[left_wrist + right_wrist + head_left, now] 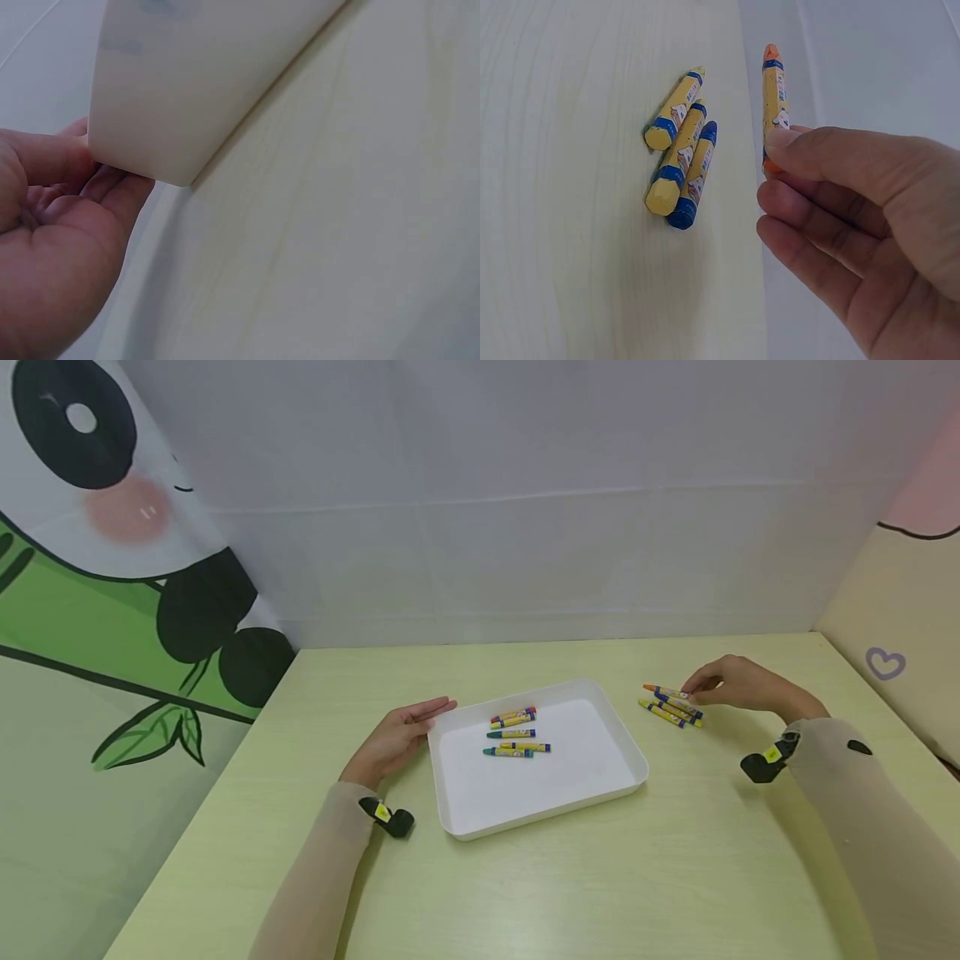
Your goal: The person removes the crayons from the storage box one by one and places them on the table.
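My right hand (738,683) pinches an orange crayon (775,94) between thumb and fingers, its orange tip pointing away from the hand. Beside it on the table lie a blue crayon (698,176) and two yellow crayons, one short-looking yellow crayon (676,109) and another yellow crayon (678,161) between it and the blue one. With thumb and fingers, my left hand (393,739) holds the far left corner of a white tray (570,777). Inside the tray lie several crayons, among them a red crayon (513,713), a dark green crayon (512,734) and a green crayon (508,752).
The pale wood-look table (675,877) reaches back to a plain light curtain (525,560). Printed cloth with a cartoon figure (82,610) hangs at the left, and another printed panel (900,602) stands at the right.
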`<state>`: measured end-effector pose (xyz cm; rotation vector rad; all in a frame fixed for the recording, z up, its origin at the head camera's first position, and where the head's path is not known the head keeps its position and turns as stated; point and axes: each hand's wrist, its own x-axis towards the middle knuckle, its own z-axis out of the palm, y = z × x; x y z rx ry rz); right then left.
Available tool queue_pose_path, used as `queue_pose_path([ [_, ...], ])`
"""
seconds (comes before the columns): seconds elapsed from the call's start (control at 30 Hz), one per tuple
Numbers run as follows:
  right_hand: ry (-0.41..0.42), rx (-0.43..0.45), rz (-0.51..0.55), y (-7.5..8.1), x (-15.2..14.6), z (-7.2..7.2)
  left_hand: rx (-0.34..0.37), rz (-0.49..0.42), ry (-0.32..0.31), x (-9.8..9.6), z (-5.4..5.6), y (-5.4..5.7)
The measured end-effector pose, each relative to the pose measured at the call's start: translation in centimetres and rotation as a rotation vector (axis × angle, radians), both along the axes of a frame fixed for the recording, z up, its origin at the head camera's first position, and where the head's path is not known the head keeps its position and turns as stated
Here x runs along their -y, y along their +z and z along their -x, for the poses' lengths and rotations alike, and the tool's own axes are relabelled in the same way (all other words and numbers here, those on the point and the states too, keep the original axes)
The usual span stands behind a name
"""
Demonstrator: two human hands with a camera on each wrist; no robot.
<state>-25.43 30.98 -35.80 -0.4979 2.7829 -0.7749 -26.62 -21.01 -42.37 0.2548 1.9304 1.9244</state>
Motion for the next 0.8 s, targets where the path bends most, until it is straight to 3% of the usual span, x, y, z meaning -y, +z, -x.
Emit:
queue_pose_path([
  [0.4,-0.013,0.002,-0.010,-0.24,-0.18,0.11,-0.048,0.015,-0.032,0.36,-0.08,-0.25],
  [0.8,-0.046,0.005,-0.032,-0.36,-0.51,-0.11,0.004,0.011,0.001,0.18,0.09,0.03],
])
